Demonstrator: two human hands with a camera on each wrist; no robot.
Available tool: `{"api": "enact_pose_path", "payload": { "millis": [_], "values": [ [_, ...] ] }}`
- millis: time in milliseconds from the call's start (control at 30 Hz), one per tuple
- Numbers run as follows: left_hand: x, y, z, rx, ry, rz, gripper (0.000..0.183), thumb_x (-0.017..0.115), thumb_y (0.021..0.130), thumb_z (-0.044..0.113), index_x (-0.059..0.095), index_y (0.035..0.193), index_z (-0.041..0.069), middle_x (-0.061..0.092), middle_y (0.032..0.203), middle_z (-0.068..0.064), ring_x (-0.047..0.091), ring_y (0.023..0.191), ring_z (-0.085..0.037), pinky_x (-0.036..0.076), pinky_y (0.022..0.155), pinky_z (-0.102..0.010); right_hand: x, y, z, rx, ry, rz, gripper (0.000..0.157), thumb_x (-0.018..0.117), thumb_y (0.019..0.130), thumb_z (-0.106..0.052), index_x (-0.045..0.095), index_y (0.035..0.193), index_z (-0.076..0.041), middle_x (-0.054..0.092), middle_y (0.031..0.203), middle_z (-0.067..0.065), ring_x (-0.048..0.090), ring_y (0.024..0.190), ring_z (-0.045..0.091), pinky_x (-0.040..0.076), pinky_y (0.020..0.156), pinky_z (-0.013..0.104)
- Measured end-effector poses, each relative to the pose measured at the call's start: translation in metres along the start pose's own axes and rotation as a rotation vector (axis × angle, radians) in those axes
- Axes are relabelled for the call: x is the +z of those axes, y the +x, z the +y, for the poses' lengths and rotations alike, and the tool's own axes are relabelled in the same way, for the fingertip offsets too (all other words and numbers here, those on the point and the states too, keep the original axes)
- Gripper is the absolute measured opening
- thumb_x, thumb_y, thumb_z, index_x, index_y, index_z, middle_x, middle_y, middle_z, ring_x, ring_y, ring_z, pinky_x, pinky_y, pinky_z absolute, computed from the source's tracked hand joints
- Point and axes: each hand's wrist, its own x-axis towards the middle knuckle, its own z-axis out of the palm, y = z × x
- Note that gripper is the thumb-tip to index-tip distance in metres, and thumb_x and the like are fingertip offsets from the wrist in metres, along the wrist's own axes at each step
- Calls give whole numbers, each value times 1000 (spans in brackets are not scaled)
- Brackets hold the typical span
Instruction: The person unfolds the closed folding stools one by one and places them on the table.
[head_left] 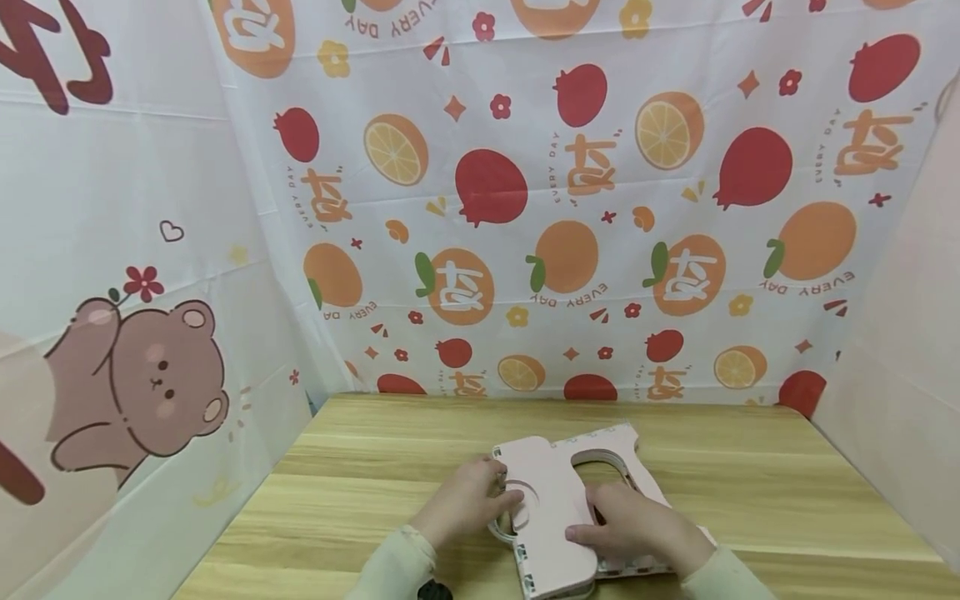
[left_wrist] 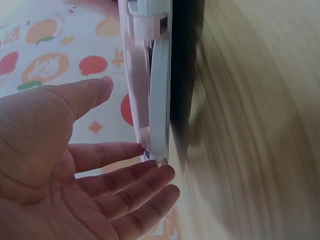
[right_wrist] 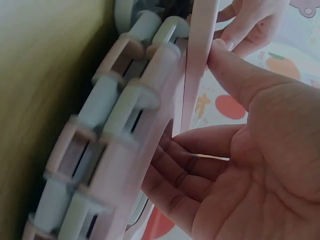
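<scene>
A folded set of pale pink and white plastic panels (head_left: 555, 521) lies low on the table, with knuckle-like hinge pieces (right_wrist: 100, 102) along its edges. One panel overlaps another that has a large rounded cutout. My left hand (head_left: 474, 496) is at the left side, by a curved recess. Its nearly straight fingers touch the panel edge in the left wrist view, with the thumb apart from it. My right hand (head_left: 633, 525) grips the top panel's right edge. The thumb lies on the panel face and the fingers curl beneath, partly hidden.
The wood-grain table (head_left: 360, 492) extends around the panels. Behind it hangs a fruit-printed cloth (head_left: 495, 350), and a bear-printed cloth (head_left: 161, 383) stands at the left. A small black object (head_left: 435, 590) shows near the left sleeve at the bottom edge.
</scene>
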Motion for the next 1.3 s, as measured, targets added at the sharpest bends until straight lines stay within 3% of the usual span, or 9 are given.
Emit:
{"api": "enact_pose_path", "payload": {
  "millis": [167,500,867,1000,1133,1233,1300],
  "values": [
    [-4,-2,-7,-43,-35,-5,53,78,99,36,70,130,-6,69,133,-26,68,122,-42,56,105,-60,6,3,-11,-34,13,-14,28,78,99,-37,64,94,-14,60,75,-7,51,66,0,45,61,22],
    [-11,-7,-16,-94,-74,-28,60,82,96,32,66,136,-9,66,137,-29,65,126,-44,54,108,-63,19,9,-33,-71,-45,24,38,84,93,-37,57,84,-12,47,67,-11,40,61,1,37,54,20],
    [-22,-12,-29,-121,-116,-38,62,83,95,27,63,139,-11,67,138,-29,65,130,-45,52,110,-64,28,20,-41,-74,-64,32,38,83,95,-39,57,85,-13,52,72,-3,40,63,1,35,55,20],
    [-26,-15,-33,-130,-132,-39,60,82,96,25,63,140,-10,72,131,-25,69,124,-41,55,106,-62,29,21,-42,-78,-113,30,39,84,93,-41,65,94,-7,59,78,0,45,69,2,42,59,21],
    [-29,-17,-38,-128,-128,-44,52,80,97,22,65,138,-7,75,113,-17,71,101,-28,61,89,-52,27,17,-43,-111,-200,50,50,89,88,-44,71,108,-2,61,86,-3,49,79,3,49,70,24],
    [-32,-18,-41,-125,-128,-50,47,79,97,18,67,135,-6,74,105,-12,67,93,-21,59,80,-43,25,11,-43,-128,-214,66,49,93,83,-43,69,104,-6,60,89,-5,48,81,4,49,73,25],
    [-33,-18,-43,-125,-134,-52,44,78,96,16,68,132,-7,73,103,-11,65,91,-20,58,78,-40,23,6,-43,-112,-214,64,54,94,81,-44,71,110,-3,63,95,-2,50,84,4,51,75,26]
  ]
}}
